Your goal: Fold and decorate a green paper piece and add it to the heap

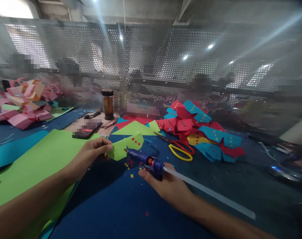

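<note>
Between its thumb and fingers, my left hand (pixel 97 149) pinches the left end of a light green paper cutout (pixel 119 150). Small red squares sit on the cutout's right part. My right hand (pixel 169 187) is wrapped round a blue hot glue gun (pixel 143 157), whose tip points left at the cutout's surface; whether it touches cannot be made out. A long whitish glue stick (pixel 215 194) sticks out of the gun's back end. Tiny red and yellow paper squares (pixel 132 176) lie scattered on the blue table below. Scissors (pixel 182 151) with red and yellow handles rest just beyond the gun.
Large green sheets (pixel 38 166) cover the left side, with a phone (pixel 87 128) at their far edge. Behind it stands a dark-lidded jar (pixel 108 104). Folded red and blue paper pieces (pixel 190 122) are heaped at right, pink ones (pixel 26 103) at far left. A perforated metal screen (pixel 146 49) closes the back.
</note>
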A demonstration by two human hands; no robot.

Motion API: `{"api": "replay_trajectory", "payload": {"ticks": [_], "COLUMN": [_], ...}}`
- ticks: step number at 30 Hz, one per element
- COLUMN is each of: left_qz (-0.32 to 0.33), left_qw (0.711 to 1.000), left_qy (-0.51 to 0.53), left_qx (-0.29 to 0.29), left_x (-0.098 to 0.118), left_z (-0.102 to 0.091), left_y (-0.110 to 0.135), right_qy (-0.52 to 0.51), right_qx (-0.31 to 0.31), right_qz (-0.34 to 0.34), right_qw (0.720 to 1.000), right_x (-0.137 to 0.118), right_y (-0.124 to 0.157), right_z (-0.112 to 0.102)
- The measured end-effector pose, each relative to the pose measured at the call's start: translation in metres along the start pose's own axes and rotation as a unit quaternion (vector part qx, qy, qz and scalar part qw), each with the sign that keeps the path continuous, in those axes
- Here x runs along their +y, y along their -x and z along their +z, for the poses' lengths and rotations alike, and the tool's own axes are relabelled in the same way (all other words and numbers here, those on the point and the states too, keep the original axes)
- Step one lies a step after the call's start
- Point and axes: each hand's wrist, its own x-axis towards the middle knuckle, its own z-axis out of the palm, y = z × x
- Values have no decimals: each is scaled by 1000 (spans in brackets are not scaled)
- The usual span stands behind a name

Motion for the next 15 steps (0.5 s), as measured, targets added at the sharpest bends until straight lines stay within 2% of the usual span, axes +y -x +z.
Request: {"api": "replay_trajectory", "payload": {"ticks": [4, 10, 15], "left_qz": [-3, 28, 29], "left_qw": [998, 990, 986], "left_qy": [31, 89, 98], "left_qx": [45, 108, 134], "left_x": [-2, 0, 2], "left_z": [-3, -9, -10], "left_y": [-3, -7, -8], "right_qy": [-23, -26, 23], "right_qx": [-21, -19, -57], "right_qz": [1, 12, -4], "right_qw": [1000, 999, 998], "right_x": [5, 4, 9], "right_y": [-5, -9, -12], "right_z": [-2, -7, -6]}}
